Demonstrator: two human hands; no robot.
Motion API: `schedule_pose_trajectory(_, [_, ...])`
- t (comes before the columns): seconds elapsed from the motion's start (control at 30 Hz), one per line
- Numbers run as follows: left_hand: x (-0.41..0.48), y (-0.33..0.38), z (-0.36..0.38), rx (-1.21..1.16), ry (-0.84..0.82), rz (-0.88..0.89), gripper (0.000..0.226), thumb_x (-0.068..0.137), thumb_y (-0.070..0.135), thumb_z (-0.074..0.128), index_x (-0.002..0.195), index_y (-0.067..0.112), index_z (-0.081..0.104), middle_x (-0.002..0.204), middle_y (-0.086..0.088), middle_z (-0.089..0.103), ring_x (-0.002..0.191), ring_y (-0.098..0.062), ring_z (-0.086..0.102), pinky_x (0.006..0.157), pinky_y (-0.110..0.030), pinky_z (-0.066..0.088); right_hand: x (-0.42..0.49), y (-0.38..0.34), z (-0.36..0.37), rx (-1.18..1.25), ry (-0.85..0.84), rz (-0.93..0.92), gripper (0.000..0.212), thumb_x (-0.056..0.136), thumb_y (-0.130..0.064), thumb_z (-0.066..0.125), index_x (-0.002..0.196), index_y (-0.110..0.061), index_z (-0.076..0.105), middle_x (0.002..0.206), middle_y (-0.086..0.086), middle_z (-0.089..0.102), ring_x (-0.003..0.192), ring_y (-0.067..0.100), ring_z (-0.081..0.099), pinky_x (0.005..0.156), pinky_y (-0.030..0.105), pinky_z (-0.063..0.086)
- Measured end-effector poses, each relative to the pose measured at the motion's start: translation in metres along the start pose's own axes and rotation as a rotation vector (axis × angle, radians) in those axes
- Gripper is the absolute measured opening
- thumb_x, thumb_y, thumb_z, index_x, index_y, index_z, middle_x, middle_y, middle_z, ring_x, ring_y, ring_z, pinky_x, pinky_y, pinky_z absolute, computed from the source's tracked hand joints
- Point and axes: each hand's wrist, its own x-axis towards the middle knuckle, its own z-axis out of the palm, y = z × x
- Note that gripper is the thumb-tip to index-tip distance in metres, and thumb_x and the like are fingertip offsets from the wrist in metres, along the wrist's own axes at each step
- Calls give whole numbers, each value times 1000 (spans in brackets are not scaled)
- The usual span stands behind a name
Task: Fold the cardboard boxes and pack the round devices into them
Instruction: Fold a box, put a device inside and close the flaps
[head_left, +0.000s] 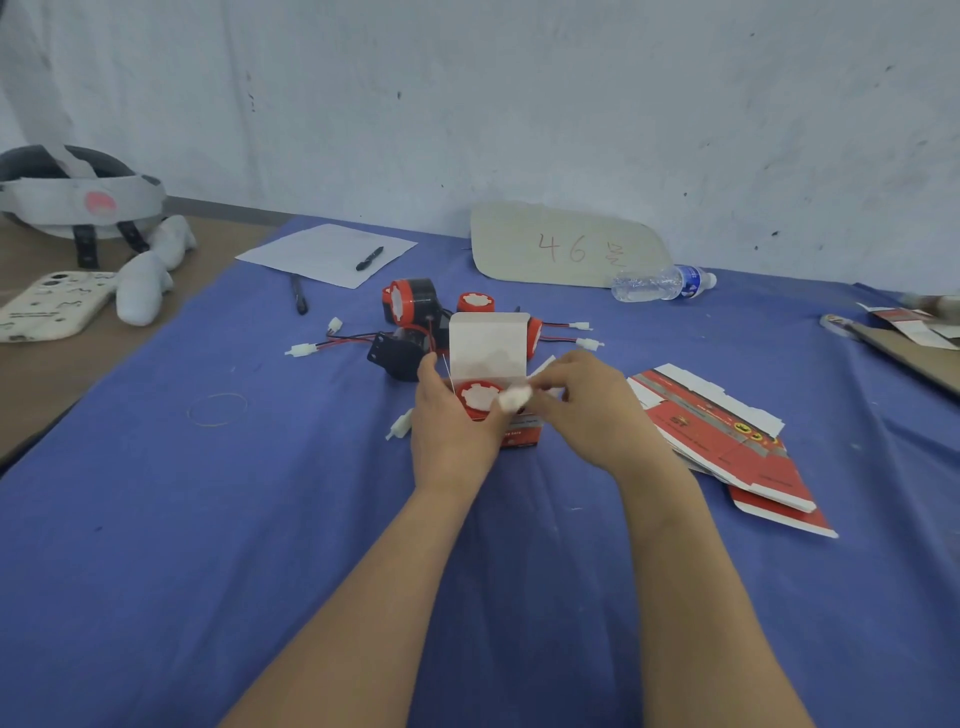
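Observation:
A small red and white cardboard box (488, 343) stands on the blue cloth with its lid flap up. Inside it sits a round red device (479, 399) with a white face. My left hand (451, 421) grips the box's left side. My right hand (582, 410) pinches a white plug connector (514, 397) over the open box. Behind the box lie several more round red and black devices (410, 301) with red and black wires and white plugs. A stack of flat unfolded red boxes (727, 441) lies to the right.
At the back lie a sheet of paper (327, 252) with a pen, a second pen (298, 293), a cardboard sign marked 46 (566, 244) and a water bottle (662, 283). A phone (52, 306), headgear (78, 197) and white gloves sit at left. A rubber band (217, 409) lies on the cloth.

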Motion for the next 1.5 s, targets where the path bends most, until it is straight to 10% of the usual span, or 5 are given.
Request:
schedule_pose_trajectory(0.43, [-2,0,2,73,23,27,79,83,28,68,147,19,22,134,-2,50,119,-20,53,92,-41,51,6,-3,15,1166,341,371,16,92,-10,61,80,1,64,74,15,71,64,18,71,63,24,59])
schedule_pose_trajectory(0.57, [-2,0,2,92,24,36,77,84,27,67,147,19,23,135,-2,50,120,-20,52,92,-40,52,7,-4,19,1405,375,460,30,93,-11,60,118,4,52,65,9,71,55,11,68,54,18,55])
schedule_pose_trajectory(0.8, [-3,0,2,92,-7,30,78,85,28,66,148,21,20,138,-3,48,124,-22,49,95,-46,50,11,8,27,599,598,255,42,95,-17,56,135,-20,42,69,-2,62,59,16,60,54,16,47])
schedule_pose_trajectory(1.3, [-5,1,4,101,-18,59,36,85,24,65,112,22,42,114,4,53,111,-18,52,88,-37,51,12,19,16,760,813,235,20,92,-10,59,99,-19,42,84,-7,58,66,3,67,59,10,46])
schedule_pose_trajectory(1.5, [-4,0,5,96,-26,56,37,82,24,68,103,28,37,106,7,52,96,-11,50,77,-29,48,8,10,27,210,653,87,6,92,-14,58,97,-13,60,81,2,68,71,20,59,61,27,41])
